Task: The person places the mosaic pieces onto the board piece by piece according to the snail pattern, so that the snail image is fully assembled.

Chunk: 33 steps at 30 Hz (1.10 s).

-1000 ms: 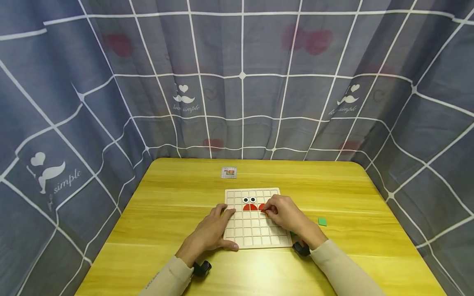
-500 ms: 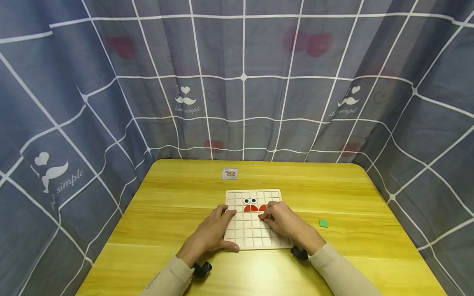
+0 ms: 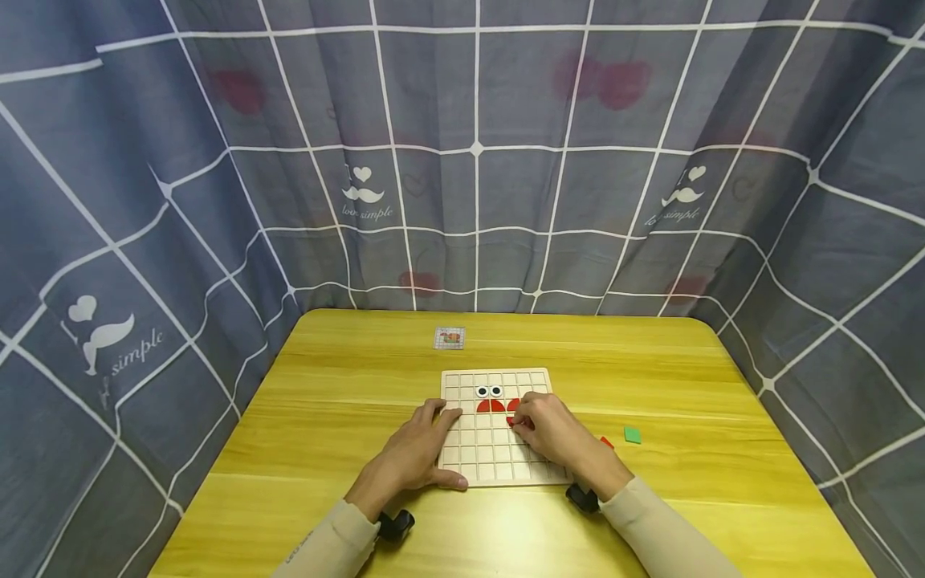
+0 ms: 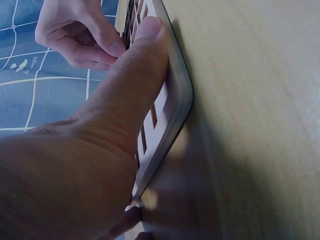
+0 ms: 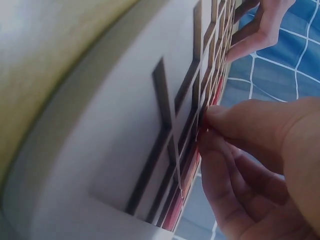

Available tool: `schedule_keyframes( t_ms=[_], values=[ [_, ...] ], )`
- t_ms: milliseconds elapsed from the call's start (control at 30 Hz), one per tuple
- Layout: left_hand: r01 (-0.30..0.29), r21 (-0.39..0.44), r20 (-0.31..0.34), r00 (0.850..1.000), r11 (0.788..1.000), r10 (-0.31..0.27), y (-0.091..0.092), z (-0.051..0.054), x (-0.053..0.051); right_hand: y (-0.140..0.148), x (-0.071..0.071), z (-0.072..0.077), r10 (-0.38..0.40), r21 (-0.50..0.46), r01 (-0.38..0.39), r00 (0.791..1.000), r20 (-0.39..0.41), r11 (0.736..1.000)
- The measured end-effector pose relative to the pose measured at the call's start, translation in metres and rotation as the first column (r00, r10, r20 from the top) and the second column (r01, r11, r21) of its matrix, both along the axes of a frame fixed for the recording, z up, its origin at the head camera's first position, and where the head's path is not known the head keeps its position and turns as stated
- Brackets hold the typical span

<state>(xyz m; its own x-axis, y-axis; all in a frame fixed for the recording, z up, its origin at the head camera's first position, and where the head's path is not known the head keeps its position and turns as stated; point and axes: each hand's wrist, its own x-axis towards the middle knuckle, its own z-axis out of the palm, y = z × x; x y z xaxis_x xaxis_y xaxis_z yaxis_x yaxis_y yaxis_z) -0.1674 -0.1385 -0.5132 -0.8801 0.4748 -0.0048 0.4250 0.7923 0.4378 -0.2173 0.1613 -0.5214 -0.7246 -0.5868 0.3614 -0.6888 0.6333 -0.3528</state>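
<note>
A pale wooden grid board lies on the table. On it sit two eye tiles, two red quarter-round tiles forming a half circle, and another red curved tile to their right. My left hand rests at the board's left side, fingers spread on the left edge and thumb laid along the near edge. With thumb and fingertips, my right hand pinches a small red tile low over the grid, just below the red curved tile. Its exact shape is mostly hidden by the fingers.
Right of the board lie a green square tile and a red tile, the latter partly behind the right forearm. A small picture card lies beyond the board. A grey-blue checked curtain surrounds the yellow table.
My right hand has brought the red tile slightly down and towards me over the grid. A red tile beside the right forearm has come into sight. The left hand stays put.
</note>
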Motion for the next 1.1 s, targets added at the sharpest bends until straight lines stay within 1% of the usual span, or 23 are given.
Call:
schedule_keyframes(
  t_ms=[200, 433, 533, 633, 767, 1100],
  values=[
    [0.004, -0.003, -0.005, 1.0, 1.0, -0.004, -0.001, -0.001, -0.001, -0.002, 0.001, -0.001, -0.057, -0.001, 0.057, 0.998, 0.001, 0.998],
    [0.012, -0.012, -0.02, 1.0, 1.0, -0.012, -0.001, -0.002, -0.002, -0.003, 0.0, 0.0, -0.074, -0.021, 0.074, 0.997, 0.005, 0.997],
    [0.013, -0.009, -0.017, 1.0, 1.0, -0.013, 0.0, -0.001, -0.002, -0.003, -0.003, 0.001, -0.092, -0.02, 0.092, 0.996, 0.019, 0.996],
    [0.009, -0.007, -0.013, 1.0, 1.0, -0.009, 0.0, -0.001, -0.001, -0.002, -0.007, 0.002, -0.115, -0.017, 0.116, 0.992, 0.058, 0.993],
    [0.009, -0.005, -0.014, 1.0, 1.0, -0.009, 0.0, -0.001, -0.001, -0.002, -0.009, 0.004, -0.118, -0.02, 0.12, 0.99, 0.083, 0.993],
    [0.015, -0.004, -0.015, 1.0, 1.0, -0.015, -0.001, -0.002, -0.001, 0.0, -0.003, 0.0, -0.134, -0.014, 0.136, 0.988, 0.072, 0.991]
  ],
)
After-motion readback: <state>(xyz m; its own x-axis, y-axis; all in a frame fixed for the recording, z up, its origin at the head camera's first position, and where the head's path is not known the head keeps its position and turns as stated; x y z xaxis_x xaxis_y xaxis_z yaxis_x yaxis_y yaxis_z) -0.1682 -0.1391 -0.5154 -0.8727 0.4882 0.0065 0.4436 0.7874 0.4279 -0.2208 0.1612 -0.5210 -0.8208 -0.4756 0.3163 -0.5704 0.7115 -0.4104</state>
